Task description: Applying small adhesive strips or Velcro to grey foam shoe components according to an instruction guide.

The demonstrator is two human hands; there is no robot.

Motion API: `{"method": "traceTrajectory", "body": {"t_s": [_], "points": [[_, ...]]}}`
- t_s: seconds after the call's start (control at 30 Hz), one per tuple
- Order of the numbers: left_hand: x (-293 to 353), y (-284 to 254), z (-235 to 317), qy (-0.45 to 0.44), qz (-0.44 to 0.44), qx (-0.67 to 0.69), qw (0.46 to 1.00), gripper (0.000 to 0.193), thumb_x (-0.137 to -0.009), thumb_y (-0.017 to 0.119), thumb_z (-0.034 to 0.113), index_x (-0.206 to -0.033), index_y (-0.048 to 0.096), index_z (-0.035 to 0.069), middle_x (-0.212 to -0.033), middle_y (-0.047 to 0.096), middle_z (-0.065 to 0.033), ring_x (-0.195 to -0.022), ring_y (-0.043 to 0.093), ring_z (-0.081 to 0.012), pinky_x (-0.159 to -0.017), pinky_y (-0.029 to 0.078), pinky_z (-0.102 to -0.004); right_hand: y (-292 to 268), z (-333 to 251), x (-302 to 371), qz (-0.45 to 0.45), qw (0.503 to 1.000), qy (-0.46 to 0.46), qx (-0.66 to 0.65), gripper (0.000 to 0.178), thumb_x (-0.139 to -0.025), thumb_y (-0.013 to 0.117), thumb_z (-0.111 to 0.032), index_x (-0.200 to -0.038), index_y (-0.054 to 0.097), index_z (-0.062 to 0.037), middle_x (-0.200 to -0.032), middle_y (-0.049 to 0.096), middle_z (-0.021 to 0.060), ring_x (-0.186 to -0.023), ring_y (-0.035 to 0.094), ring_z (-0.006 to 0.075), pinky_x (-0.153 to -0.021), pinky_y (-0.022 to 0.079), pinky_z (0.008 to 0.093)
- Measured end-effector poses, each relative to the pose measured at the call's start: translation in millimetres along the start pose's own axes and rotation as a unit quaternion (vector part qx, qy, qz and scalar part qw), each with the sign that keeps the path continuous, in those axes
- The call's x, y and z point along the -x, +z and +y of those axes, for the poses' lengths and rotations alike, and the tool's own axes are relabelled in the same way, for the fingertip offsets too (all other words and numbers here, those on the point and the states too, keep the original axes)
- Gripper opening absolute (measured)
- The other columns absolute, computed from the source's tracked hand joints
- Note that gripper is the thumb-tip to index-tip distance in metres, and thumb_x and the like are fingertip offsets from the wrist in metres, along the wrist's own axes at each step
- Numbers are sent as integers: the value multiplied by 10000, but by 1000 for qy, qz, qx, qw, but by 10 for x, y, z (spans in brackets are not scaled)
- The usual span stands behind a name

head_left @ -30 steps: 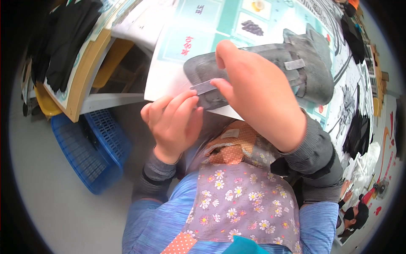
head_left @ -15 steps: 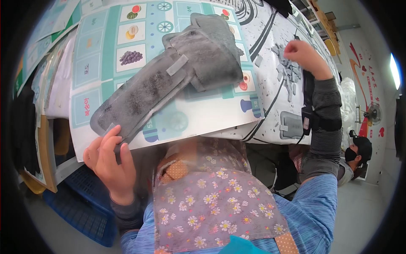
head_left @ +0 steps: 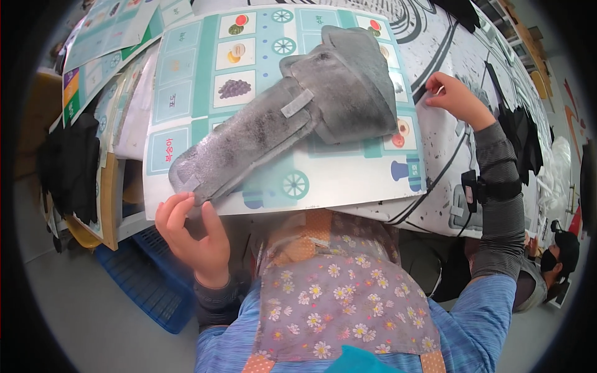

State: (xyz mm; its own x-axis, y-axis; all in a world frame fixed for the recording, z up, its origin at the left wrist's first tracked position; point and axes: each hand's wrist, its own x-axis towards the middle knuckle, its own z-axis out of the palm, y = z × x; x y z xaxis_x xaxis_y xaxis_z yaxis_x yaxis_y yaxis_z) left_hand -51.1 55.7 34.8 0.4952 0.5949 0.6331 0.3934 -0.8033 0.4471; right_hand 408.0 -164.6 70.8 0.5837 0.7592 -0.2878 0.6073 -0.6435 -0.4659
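A long grey padded fabric piece (head_left: pixel 249 133) lies slantwise on a printed sheet, its wide folded end at the far right. A short light-grey strip (head_left: pixel 297 104) sits across its middle, and a small tab (head_left: pixel 194 181) shows at its near left end. My left hand (head_left: pixel 196 233) has its fingertips and thumb at that end, seemingly gripping its edge. Near the sheet's right edge, my right hand (head_left: pixel 457 99) is raised with thumb and forefinger pinched together. Whatever is between them, if anything, is too small to make out.
The printed sheet (head_left: pixel 348 186) with fruit pictures covers the near tabletop. Black cables (head_left: pixel 435 180) run along its right side. Black fabric pieces (head_left: pixel 525 133) lie farther right. A blue crate (head_left: pixel 149 280) stands low at the left. Another person (head_left: pixel 553 261) is at the right.
The view has shifted, so the table appears farther right. My right hand has moved left from the grey strips toward the sheet. My left hand stays at the fabric piece's end.
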Motion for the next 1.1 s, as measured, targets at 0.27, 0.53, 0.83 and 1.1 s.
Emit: {"method": "traceTrajectory", "body": {"t_s": [0.27,0.53,0.83,1.1], "points": [[69,56,-97,-65,77,133,986,273,-894,561,-51,-1159,505,-19,-1158,563,-136,-1098,535,-236,-1007,399,-370,-165,-25,11,-62,997,49,1,151,-796,720,-46,-818,572,-30,-754,546,-2,-709,493,107,-663,437,260],[166,8,-297,-102,137,189,967,232,-912,471,-73,-1136,484,-19,-1097,536,-145,-1023,511,-226,-1006,389,-375,-749,-739,-162,66,986,-62,-140,135,-871,689,-53,-885,555,-46,-753,565,-28,-682,504,36,-636,415,199],[106,34,-332,-46,105,121,986,232,-918,453,-71,-1127,486,22,-995,544,-129,-967,504,-219,-1070,339,-460,-364,-1837,-990,-91,964,-246,-44,224,-898,680,-107,-1097,703,-7,-975,698,86,-849,660,134,-830,537,249],[151,113,-458,-59,87,122,987,218,-916,470,-41,-1120,476,35,-965,540,-123,-937,497,-239,-1039,358,-479,-104,-2047,-1457,-175,968,-166,-75,218,-886,703,-124,-1080,715,-25,-925,701,53,-845,663,128,-856,531,245]]}}
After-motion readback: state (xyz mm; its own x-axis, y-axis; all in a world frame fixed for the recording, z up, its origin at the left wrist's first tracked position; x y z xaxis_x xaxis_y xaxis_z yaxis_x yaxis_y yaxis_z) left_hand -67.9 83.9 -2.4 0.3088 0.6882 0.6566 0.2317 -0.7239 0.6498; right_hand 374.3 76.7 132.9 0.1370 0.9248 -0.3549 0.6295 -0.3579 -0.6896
